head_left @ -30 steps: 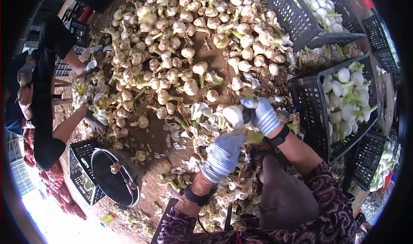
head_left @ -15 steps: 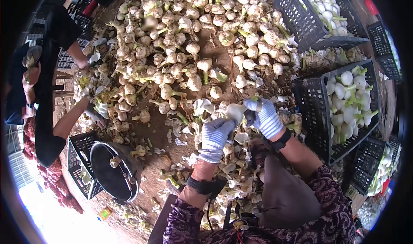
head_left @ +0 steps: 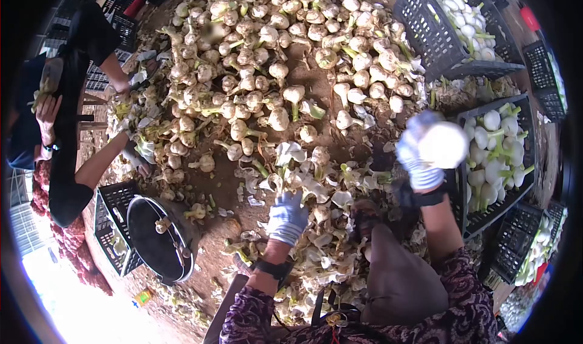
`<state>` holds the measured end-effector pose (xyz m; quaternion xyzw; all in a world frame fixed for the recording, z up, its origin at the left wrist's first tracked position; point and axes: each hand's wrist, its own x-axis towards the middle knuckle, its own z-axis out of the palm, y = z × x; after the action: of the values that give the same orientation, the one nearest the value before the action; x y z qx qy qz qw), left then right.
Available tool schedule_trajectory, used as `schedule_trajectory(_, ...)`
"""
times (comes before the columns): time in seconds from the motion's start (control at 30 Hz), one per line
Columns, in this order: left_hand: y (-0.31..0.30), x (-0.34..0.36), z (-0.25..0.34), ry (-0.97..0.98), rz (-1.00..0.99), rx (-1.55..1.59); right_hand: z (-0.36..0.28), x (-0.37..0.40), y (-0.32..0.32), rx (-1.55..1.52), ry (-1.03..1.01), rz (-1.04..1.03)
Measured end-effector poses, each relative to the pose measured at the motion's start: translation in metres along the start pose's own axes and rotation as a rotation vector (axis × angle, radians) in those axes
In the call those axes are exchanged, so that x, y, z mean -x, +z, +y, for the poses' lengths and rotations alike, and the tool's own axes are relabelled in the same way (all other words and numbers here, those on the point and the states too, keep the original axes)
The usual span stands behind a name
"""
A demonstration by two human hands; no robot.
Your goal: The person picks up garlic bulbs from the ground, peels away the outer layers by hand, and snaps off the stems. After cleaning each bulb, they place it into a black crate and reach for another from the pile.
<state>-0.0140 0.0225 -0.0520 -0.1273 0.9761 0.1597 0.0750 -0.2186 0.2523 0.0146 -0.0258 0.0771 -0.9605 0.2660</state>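
Observation:
My right hand [head_left: 419, 151], in a striped white-and-blue glove, is raised beside the near right crate [head_left: 438, 162]. It grips a peeled white garlic bulb [head_left: 444, 145], blurred and brightly lit. My left hand [head_left: 286, 217], gloved alike, is low over the heap of loose peels [head_left: 322, 247], its fingers stretched forward and apart with nothing visible in them. Peeled bulbs with green stems [head_left: 490, 153] fill the near right crate. Ahead of both hands lies a wide pile of unpeeled garlic bulbs [head_left: 243, 71] with soil on them.
A second crate [head_left: 428, 34] of white bulbs stands at the far right, and another [head_left: 516, 241] at the lower right. A black bucket [head_left: 161, 238] sits at left by a small crate [head_left: 115, 192]. Co-workers' arms [head_left: 100, 162] reach into the pile's left side.
My hands have parted. The right hand has carried the white bulb rightward to the crate, while my left hand has let go of it and dropped down toward the peels.

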Motion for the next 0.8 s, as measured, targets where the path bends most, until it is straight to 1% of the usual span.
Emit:
schedule_trajectory(0.03,0.004,0.001,0.008,0.062,0.021,0.064,-0.018,-0.014,0.007,-0.062,-0.005,-0.247)
schedule_trajectory(0.07,-0.003,-0.003,0.023,0.074,0.045,0.120,-0.020,-0.015,0.013,-0.056,-0.028,-0.186)
schedule_trajectory(0.1,-0.012,-0.005,0.031,0.118,-0.006,0.189,-0.021,-0.017,0.019,-0.050,-0.049,-0.124)
schedule_trajectory(0.13,-0.016,-0.010,0.043,0.027,-0.097,0.612,-0.015,-0.014,0.003,-0.113,0.026,-0.205)
schedule_trajectory(0.17,-0.021,-0.017,0.056,-0.082,-0.184,1.027,-0.008,-0.012,-0.012,-0.059,0.089,-0.245)
schedule_trajectory(0.2,-0.035,-0.022,0.070,-0.191,-0.257,1.404,0.004,-0.012,-0.023,-0.060,0.114,-0.232)
schedule_trajectory(0.23,-0.059,-0.031,0.080,-0.228,-0.415,1.609,0.018,-0.007,-0.034,-0.070,0.136,-0.216)
schedule_trajectory(0.27,-0.074,-0.037,0.089,-0.311,-0.480,1.727,0.028,0.003,-0.045,-0.145,0.153,-0.060)
schedule_trajectory(0.3,-0.081,-0.041,0.097,-0.389,-0.548,1.845,0.036,0.004,-0.036,-0.058,0.169,-0.039)
schedule_trajectory(0.37,-0.081,-0.046,0.103,-0.384,-0.566,1.983,0.045,0.004,-0.048,-0.024,0.302,-0.107)
schedule_trajectory(0.4,-0.089,-0.050,0.105,-0.424,-0.493,1.887,0.048,0.007,-0.053,-0.059,0.277,-0.049)
schedule_trajectory(0.43,-0.090,-0.051,0.104,-0.422,-0.496,1.890,0.048,0.008,-0.056,-0.055,0.277,-0.048)
schedule_trajectory(0.5,-0.092,-0.053,0.102,-0.476,-0.365,1.666,0.048,0.010,-0.057,0.121,0.247,0.076)
schedule_trajectory(0.53,-0.095,-0.054,0.101,-0.516,-0.354,1.665,0.046,0.012,-0.051,0.198,0.238,0.135)
schedule_trajectory(0.57,-0.096,-0.053,0.100,-0.521,-0.354,1.663,0.046,0.012,-0.051,0.194,0.240,0.137)
schedule_trajectory(0.63,-0.098,-0.054,0.098,-0.505,-0.359,1.610,0.045,0.011,-0.052,0.121,0.294,0.052)
schedule_trajectory(0.67,-0.100,-0.053,0.097,-0.486,-0.352,1.569,0.045,0.012,-0.053,0.121,0.291,0.053)
schedule_trajectory(0.7,-0.098,-0.053,0.095,-0.484,-0.356,1.569,0.046,0.015,-0.056,0.188,0.282,0.077)
schedule_trajectory(0.73,-0.092,-0.052,0.092,-0.408,-0.286,1.450,0.046,0.017,-0.057,0.254,0.274,0.101)
schedule_trajectory(0.77,-0.089,-0.049,0.090,-0.334,-0.216,1.329,0.044,0.020,-0.055,0.254,0.273,0.103)
schedule_trajectory(0.8,-0.090,-0.048,0.090,-0.340,-0.210,1.345,0.039,0.022,-0.053,0.779,0.262,0.082)
